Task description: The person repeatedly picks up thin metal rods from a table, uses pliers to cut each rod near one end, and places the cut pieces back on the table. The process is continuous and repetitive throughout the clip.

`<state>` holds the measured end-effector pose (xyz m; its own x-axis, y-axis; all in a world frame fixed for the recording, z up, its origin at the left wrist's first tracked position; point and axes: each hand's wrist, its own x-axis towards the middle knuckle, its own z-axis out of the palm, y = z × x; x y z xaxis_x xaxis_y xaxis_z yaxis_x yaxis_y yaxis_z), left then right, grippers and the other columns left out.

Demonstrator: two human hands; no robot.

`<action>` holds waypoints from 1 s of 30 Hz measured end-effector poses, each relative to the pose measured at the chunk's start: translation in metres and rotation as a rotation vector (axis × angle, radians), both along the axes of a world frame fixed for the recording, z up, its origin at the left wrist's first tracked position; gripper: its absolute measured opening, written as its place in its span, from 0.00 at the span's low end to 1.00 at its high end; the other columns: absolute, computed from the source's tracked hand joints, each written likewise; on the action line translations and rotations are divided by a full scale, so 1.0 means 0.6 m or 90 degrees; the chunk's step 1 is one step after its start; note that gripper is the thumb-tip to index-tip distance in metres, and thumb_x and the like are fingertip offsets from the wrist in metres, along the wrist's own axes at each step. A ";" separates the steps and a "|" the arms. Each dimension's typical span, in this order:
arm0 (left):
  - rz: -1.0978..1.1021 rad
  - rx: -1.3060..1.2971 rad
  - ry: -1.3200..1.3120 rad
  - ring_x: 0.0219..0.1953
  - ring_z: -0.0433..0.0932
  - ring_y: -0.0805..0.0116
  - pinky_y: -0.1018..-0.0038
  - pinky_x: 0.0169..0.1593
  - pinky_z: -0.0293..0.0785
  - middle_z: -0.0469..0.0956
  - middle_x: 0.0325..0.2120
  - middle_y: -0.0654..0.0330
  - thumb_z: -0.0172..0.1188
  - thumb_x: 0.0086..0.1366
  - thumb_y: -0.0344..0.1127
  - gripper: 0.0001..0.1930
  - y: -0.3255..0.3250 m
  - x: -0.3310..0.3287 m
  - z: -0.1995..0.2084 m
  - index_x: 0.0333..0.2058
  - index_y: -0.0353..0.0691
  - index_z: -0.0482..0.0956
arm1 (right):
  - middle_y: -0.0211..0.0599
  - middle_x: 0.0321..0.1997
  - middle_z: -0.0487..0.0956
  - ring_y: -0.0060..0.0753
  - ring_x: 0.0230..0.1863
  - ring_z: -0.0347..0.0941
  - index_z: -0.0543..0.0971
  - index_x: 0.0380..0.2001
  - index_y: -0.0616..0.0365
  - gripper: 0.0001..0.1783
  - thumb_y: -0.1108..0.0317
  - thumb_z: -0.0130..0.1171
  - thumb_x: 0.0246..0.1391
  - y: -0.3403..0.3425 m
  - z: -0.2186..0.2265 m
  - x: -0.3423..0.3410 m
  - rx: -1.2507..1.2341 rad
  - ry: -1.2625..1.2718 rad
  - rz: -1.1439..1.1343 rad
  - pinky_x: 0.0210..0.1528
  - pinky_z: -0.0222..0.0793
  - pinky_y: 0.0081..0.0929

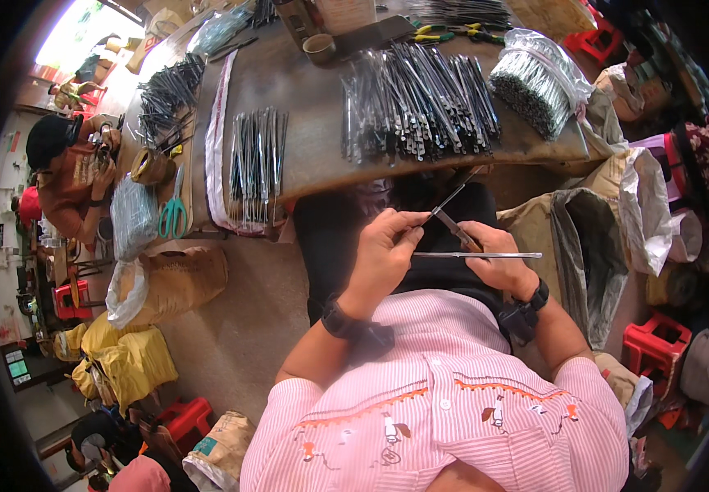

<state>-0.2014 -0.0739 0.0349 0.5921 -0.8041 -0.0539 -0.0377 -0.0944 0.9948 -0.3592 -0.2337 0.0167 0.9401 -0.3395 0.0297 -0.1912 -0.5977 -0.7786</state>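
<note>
My left hand (391, 250) is closed, thumb and forefinger pinching a thin metal rod (450, 199) that slants up toward the table edge. A small knife-like tool (453, 228), with a flat grey blade and a brown handle, is gripped in my right hand (492, 254). Its blade tip meets the rod close to my left fingertips. A second slim silvery rod (485, 255) lies level between the two hands, its right end sticking out past my right hand. How the fingers hold this one is partly hidden. Both hands are above my lap, just short of the table.
On the table (313, 164) lie a wide pile of metal rods (420, 102), a smaller row of rods (257, 164) and a plastic-wrapped bundle (541, 82). Teal scissors (174, 207) rest at its left. Sacks (588, 254) stand to my right; a co-worker (75, 176) sits at left.
</note>
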 end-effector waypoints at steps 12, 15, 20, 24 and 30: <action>0.006 0.061 0.150 0.25 0.68 0.80 0.82 0.27 0.64 0.69 0.24 0.67 0.56 0.61 0.23 0.11 0.004 0.012 0.023 0.43 0.35 0.80 | 0.51 0.24 0.73 0.58 0.26 0.69 0.73 0.31 0.59 0.09 0.72 0.51 0.42 0.009 0.008 0.018 0.037 0.041 -0.030 0.29 0.64 0.44; -0.004 0.089 0.178 0.25 0.69 0.79 0.81 0.27 0.65 0.68 0.26 0.66 0.56 0.62 0.24 0.12 0.007 0.016 0.031 0.44 0.34 0.80 | 0.51 0.22 0.72 0.58 0.25 0.69 0.72 0.32 0.58 0.10 0.71 0.51 0.42 0.009 0.002 0.023 0.034 0.055 -0.033 0.28 0.64 0.45; 0.038 0.066 -0.248 0.27 0.69 0.76 0.79 0.29 0.66 0.70 0.29 0.63 0.61 0.59 0.28 0.15 0.011 0.015 0.040 0.46 0.38 0.79 | 0.51 0.22 0.73 0.58 0.26 0.70 0.73 0.33 0.57 0.11 0.70 0.50 0.42 0.008 -0.002 0.030 0.004 0.057 -0.044 0.29 0.65 0.46; 0.074 0.108 -0.363 0.30 0.69 0.68 0.75 0.34 0.67 0.68 0.30 0.59 0.63 0.55 0.28 0.16 0.022 0.022 0.046 0.44 0.38 0.81 | 0.50 0.23 0.73 0.58 0.28 0.71 0.73 0.35 0.56 0.13 0.69 0.50 0.43 0.007 0.001 0.043 0.043 0.062 -0.052 0.31 0.65 0.46; 0.166 0.117 -0.382 0.28 0.71 0.66 0.72 0.34 0.68 0.71 0.24 0.56 0.63 0.56 0.27 0.11 0.030 0.063 0.025 0.40 0.36 0.82 | 0.46 0.26 0.76 0.54 0.30 0.73 0.73 0.39 0.57 0.15 0.68 0.50 0.44 0.015 -0.004 0.063 0.103 0.050 -0.031 0.34 0.67 0.43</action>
